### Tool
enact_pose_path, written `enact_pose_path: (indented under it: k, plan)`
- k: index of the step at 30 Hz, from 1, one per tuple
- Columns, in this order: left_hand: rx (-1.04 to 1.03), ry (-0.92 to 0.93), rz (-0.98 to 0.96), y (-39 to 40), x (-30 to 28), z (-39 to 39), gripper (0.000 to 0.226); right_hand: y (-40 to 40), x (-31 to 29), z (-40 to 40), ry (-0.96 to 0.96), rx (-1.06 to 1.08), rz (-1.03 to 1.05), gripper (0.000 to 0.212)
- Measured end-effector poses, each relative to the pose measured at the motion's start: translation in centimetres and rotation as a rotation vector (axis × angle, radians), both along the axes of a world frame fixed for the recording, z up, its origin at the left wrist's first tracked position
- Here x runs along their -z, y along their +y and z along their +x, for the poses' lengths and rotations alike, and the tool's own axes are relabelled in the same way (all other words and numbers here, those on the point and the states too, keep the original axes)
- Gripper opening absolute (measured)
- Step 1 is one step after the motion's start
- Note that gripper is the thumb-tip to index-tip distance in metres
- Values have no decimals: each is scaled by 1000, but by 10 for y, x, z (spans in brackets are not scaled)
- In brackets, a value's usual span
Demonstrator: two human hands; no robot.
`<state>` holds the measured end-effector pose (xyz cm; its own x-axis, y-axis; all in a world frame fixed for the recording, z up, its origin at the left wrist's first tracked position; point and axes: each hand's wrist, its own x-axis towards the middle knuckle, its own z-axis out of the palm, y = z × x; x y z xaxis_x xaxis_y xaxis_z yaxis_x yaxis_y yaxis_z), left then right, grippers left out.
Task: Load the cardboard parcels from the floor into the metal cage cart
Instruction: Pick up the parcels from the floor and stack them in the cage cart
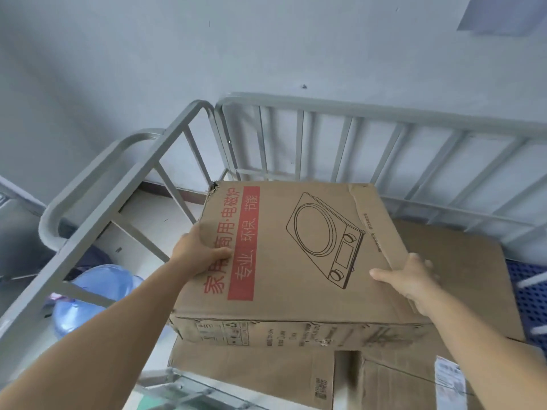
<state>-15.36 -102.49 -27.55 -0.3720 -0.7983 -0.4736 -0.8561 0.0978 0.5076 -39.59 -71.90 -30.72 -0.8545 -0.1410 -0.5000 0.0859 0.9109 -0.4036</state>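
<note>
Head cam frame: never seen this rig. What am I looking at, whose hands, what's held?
There is no robot here. A person wears one wide-angle camera on the head, looking forward and down, so the bare arms are theirs. The left hand grips the left edge of a cardboard parcel printed with a cooktop drawing and red lettering; the right hand grips its right edge. The parcel sits over other flat parcels inside the grey metal cage cart. A blue water jug lies outside the cart's bars at left.
</note>
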Motion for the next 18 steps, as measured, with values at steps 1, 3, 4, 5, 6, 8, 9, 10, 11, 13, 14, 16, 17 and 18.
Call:
enact_pose_path:
  k: [1,3,4,5,6,8,9,10,11,13,14,16,17,18]
  plan:
    - [17,-9,-13,-10,10,-3,94,-7,8,0,-3,8,3,95]
    - [26,-19,-11,-28,31,-12,99,-21,27,-1,-12,33,7,95]
    - [26,-21,-1,-37,41,-18,101,-28,36,-4,-12,46,2,95]
    - [36,-21,3,-45,50,-24,102,-34,44,-7,-15,58,-2,96]
    - [43,-15,6,-53,59,-30,101,-41,54,-11,-17,69,-6,96]
    - [52,-11,7,-70,75,-43,98,-54,71,-19,-17,81,-15,96]
    - [61,-6,7,-79,84,-49,97,-60,79,-22,-16,88,-23,97]
    - [68,-4,2,-87,94,-55,96,-66,88,-26,-16,93,-33,98]
    - [80,3,-13,-95,102,-61,95,-73,96,-28,-17,95,-43,99]
    - [91,30,-42,-108,118,-73,91,-84,113,-34,-16,94,-58,103]
    - [92,49,-45,-115,126,-78,90,-89,121,-37,-13,91,-61,108]
    - [110,77,-37,-129,143,-88,91,-98,138,-41,-17,85,-63,117]
    - [125,73,-33,-135,151,-92,93,-102,146,-41,-25,83,-65,120]
    - [140,61,-26,-139,159,-94,93,-105,154,-41,-38,80,-67,122]
